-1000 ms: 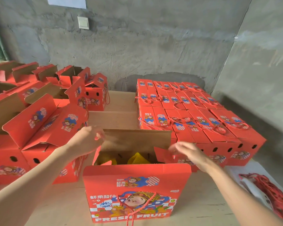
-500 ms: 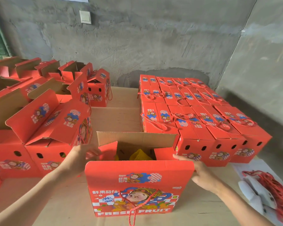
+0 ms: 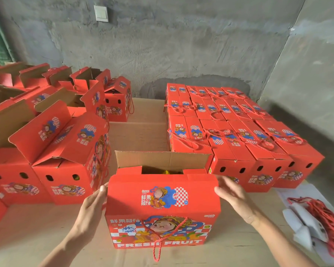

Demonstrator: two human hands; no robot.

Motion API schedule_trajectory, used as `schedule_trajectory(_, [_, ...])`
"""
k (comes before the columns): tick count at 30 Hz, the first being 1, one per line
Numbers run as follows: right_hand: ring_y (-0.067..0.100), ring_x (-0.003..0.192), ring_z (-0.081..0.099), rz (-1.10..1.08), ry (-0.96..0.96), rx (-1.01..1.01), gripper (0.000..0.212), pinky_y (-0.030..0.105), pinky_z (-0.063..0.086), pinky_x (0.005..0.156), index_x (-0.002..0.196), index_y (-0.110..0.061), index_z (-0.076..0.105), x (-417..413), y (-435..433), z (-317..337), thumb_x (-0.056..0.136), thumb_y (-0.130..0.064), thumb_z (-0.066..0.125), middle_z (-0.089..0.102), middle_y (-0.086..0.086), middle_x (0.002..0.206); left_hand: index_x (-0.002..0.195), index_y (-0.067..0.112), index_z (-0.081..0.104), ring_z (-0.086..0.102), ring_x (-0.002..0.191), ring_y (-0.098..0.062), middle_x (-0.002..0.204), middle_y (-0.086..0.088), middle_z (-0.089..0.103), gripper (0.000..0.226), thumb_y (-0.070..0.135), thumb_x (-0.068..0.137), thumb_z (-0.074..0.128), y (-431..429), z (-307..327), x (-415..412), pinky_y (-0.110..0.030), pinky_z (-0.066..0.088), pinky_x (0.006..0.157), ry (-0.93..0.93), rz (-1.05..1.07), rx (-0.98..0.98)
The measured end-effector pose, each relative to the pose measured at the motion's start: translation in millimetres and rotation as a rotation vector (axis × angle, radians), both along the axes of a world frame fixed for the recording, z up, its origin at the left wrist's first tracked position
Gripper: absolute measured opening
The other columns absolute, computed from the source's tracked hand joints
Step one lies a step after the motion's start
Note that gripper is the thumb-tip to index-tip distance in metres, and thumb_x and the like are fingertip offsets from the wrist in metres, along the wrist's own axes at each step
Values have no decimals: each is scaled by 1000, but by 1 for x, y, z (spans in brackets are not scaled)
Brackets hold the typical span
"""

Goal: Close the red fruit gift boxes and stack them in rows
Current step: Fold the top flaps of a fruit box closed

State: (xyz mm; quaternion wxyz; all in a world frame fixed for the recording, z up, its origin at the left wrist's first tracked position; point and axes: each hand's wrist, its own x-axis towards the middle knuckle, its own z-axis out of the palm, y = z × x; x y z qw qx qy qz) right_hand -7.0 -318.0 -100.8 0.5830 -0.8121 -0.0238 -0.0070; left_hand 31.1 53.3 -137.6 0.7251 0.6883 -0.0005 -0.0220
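A red fruit gift box [image 3: 160, 214] stands in front of me on the cardboard-covered table [image 3: 46, 228]. Its near flap leans inward over the top, its far flap [image 3: 162, 158] stands up showing brown cardboard, and both side flaps are folded in. Something yellow shows through the gap. A red cord handle hangs down the front. My left hand [image 3: 92, 205] lies flat against the box's left side, fingers straight. My right hand [image 3: 231, 191] touches the near flap's right edge with relaxed fingers. Closed red boxes [image 3: 239, 135] stand in rows at the right.
Several open red boxes [image 3: 62, 151] with raised flaps crowd the left side of the table. A bundle of red cords [image 3: 324, 218] on white bags lies at the right front. A grey concrete wall stands behind the table.
The side flaps went from half raised to folded in. The near flap has tipped inward over the opening. Both hands moved from the side flaps down to the box's outer sides.
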Motion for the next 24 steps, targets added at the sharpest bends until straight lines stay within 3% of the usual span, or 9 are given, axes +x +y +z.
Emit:
schedule_trajectory(2, [-9,109,54,-97,-117,-105,40,10,40,93,123,-25,55,3,11,-3,90,-2,57,59,-12,122,112,37,61,60,103,3,107,20,69,45,58,86,32,1,3,-1,-27,41,90,-5,-32,-14])
schedule_trajectory(5, [-11,97,54,-195,-270,-271,25,7,37,86,102,-15,65,7,26,-9,90,4,54,65,-7,107,129,42,51,50,118,5,126,21,57,40,48,93,34,-5,11,-3,-29,37,99,-124,-2,109])
schedule_trajectory(7, [-9,91,56,-274,-337,-298,15,8,39,82,90,-3,67,11,32,-14,91,4,54,66,1,96,119,39,57,54,109,6,116,23,60,29,32,96,41,-13,15,-1,-18,42,88,-215,67,229])
schedule_trajectory(8, [-10,90,55,-311,-360,-294,15,9,39,82,87,1,67,13,35,-16,91,5,53,66,3,93,108,33,62,58,103,-2,108,19,62,22,24,97,44,-17,16,0,-17,44,80,-252,104,309])
schedule_trajectory(10, [-11,87,54,-370,-378,-269,16,10,40,81,83,6,67,15,39,-18,90,6,53,64,7,91,97,21,65,57,97,-16,100,9,62,16,15,96,49,-25,15,2,-26,41,77,-280,187,453])
schedule_trajectory(13, [-11,85,54,-396,-377,-253,17,10,41,80,80,8,66,17,42,-18,90,9,52,63,10,89,92,13,64,54,95,-18,99,3,60,11,10,93,54,-30,13,5,-30,38,79,-304,282,485])
schedule_trajectory(17, [-10,85,55,-395,-372,-259,16,10,41,79,79,9,66,18,42,-16,89,10,53,63,9,88,89,7,65,53,95,-19,102,-2,59,14,8,94,53,-33,9,6,-30,39,80,-313,350,503])
schedule_trajectory(21, [-12,84,54,-391,-377,-308,14,7,40,78,79,9,66,19,43,-14,87,11,55,62,9,87,90,5,68,56,91,-17,101,-1,61,14,11,92,56,-32,10,7,-20,39,72,-268,390,492])
schedule_trajectory(24, [-12,83,54,-400,-392,-345,11,9,40,76,77,10,65,19,42,-14,85,13,57,62,11,85,84,9,69,61,76,-19,85,-1,66,18,24,90,62,-26,10,11,-29,46,63,-158,404,446])
